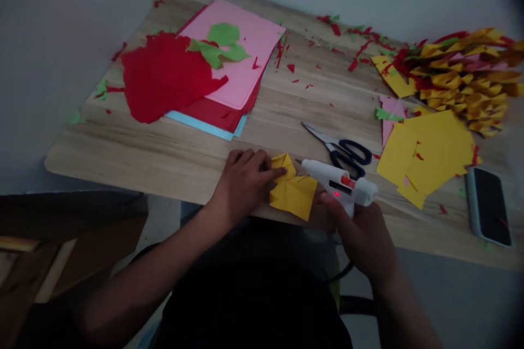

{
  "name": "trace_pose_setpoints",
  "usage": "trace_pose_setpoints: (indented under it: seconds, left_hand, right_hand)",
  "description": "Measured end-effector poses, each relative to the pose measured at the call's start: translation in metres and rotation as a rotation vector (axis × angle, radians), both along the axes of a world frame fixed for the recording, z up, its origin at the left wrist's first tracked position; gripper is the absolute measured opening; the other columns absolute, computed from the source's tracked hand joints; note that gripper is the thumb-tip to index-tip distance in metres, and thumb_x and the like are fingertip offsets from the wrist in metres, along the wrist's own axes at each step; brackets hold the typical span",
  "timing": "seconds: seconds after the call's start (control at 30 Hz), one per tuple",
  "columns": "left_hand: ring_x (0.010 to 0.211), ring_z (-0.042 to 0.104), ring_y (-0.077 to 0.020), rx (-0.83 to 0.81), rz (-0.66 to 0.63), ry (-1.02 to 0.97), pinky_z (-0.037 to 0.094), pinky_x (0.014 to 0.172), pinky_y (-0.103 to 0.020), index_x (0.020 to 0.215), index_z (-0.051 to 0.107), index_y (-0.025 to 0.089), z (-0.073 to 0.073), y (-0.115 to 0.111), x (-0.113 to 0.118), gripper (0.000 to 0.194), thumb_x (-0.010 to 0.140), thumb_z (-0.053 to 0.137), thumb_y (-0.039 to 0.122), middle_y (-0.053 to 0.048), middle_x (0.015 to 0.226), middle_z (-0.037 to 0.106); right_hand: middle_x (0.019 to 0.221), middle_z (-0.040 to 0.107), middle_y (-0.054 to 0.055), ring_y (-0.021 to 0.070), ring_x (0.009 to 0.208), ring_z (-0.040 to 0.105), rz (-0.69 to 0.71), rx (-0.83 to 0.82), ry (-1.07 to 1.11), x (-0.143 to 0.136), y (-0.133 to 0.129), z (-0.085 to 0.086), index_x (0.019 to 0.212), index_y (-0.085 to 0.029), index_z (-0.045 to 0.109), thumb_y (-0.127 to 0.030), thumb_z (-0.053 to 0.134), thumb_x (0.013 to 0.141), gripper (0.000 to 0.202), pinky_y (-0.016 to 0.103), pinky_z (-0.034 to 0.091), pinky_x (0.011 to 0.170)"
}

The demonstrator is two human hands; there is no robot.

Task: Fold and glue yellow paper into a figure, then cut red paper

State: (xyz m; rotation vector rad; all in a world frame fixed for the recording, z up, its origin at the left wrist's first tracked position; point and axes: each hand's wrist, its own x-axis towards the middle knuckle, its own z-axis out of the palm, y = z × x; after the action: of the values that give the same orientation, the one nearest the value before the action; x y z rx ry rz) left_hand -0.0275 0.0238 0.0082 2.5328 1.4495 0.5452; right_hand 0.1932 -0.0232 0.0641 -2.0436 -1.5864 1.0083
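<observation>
My left hand (248, 181) rests at the table's front edge, fingers curled, with the index finger pressing a folded piece of yellow paper (292, 196). Creases show on the paper, and one upper flap stands up. In my right hand (364, 234) is a white hot glue gun (333, 174), gripped by its handle, with a small red light glowing on its side. Its nozzle points left, just above the paper's upper right part. Right behind the glue gun lie scissors (335, 144) with dark blue handles, their blades towards the far left.
Pink sheets (245, 60) lie stacked over red and blue ones, with a torn red piece (164, 76) and green scraps (224, 35) on top. At right are yellow sheets (434, 147), a bundle of folded yellow paper (466, 84) and a phone (491, 207). Red and green scraps litter the table.
</observation>
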Motion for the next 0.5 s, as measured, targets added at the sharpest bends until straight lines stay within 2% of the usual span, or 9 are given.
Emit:
trace_pose_setpoints:
  seconds: [0.2, 0.3, 0.4, 0.5]
  left_hand:
    - [0.09, 0.056, -0.0215, 0.076, -0.054, -0.007, 0.036, 0.093, -0.045, 0.106, 0.074, 0.04, -0.0048, 0.0002, -0.0026, 0.036, 0.087, 0.062, 0.012, -0.001, 0.103, 0.07]
    - [0.089, 0.058, -0.0205, 0.112, -0.05, -0.051, 0.037, 0.096, -0.045, 0.098, 0.075, 0.04, -0.0053, -0.0015, -0.0059, 0.033, 0.088, 0.061, 0.012, 0.0, 0.102, 0.072]
    - [0.093, 0.06, -0.0193, 0.073, 0.002, -0.197, 0.042, 0.092, -0.041, 0.096, 0.072, 0.032, -0.0013, -0.0017, -0.0085, 0.023, 0.088, 0.06, 0.013, -0.001, 0.101, 0.071]
    - [0.097, 0.061, -0.0196, -0.07, 0.14, -0.362, 0.046, 0.086, -0.037, 0.098, 0.064, 0.023, 0.0033, 0.001, -0.0087, 0.012, 0.087, 0.066, 0.022, -0.004, 0.102, 0.067]
  right_hand:
    - [0.078, 0.074, 0.008, 0.0233, 0.065, 0.067, 0.089, -0.081, 0.021, 0.0001, 0.0063, -0.0027, 0.116, -0.015, 0.068, -0.059, 0.051, 0.09, 0.054, 0.034, 0.049, 0.06]
    - [0.093, 0.076, 0.011, 0.0271, 0.082, 0.071, 0.108, -0.076, 0.045, -0.0011, 0.0066, -0.004, 0.121, -0.017, 0.066, -0.056, 0.05, 0.091, 0.052, 0.038, 0.052, 0.071]
    - [0.082, 0.075, 0.01, 0.029, 0.084, 0.071, 0.113, -0.036, 0.022, -0.0019, 0.0051, -0.0044, 0.117, -0.019, 0.068, -0.055, 0.05, 0.091, 0.047, 0.038, 0.052, 0.07]
    - [0.069, 0.072, 0.008, 0.029, 0.077, 0.071, 0.101, -0.028, -0.014, -0.0017, 0.0018, -0.0067, 0.108, -0.02, 0.071, -0.056, 0.051, 0.09, 0.045, 0.036, 0.05, 0.062]
